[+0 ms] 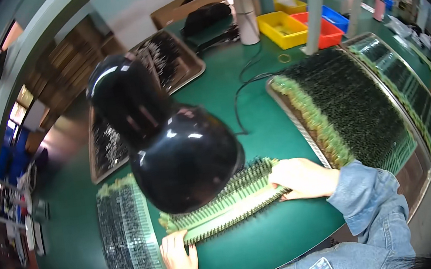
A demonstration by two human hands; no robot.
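A long pale-green strip (231, 212) with small dark pieces along its edge lies across the front of the table. My right hand (305, 178) is closed on the strip's right end, thumb and fingers pinching it. At the left end, my left hand (180, 261) grips the strip, its fingers over the edge. Just behind it lie more green strips (255, 170) bristling with dark pieces, partly hidden by a glossy black lamp (186, 157). A stack of similar strips (131, 235) sits left of my left hand. What the dark pieces are, I cannot make out.
At right, a metal tray (301, 123) carries rows of dark-studded strips (352, 100); another loaded tray (402, 82) stands beyond. Trays of loose dark parts (162, 60) lie behind the lamp. Yellow (282, 30) and red (328, 31) bins stand at the back, near a cable (238, 110).
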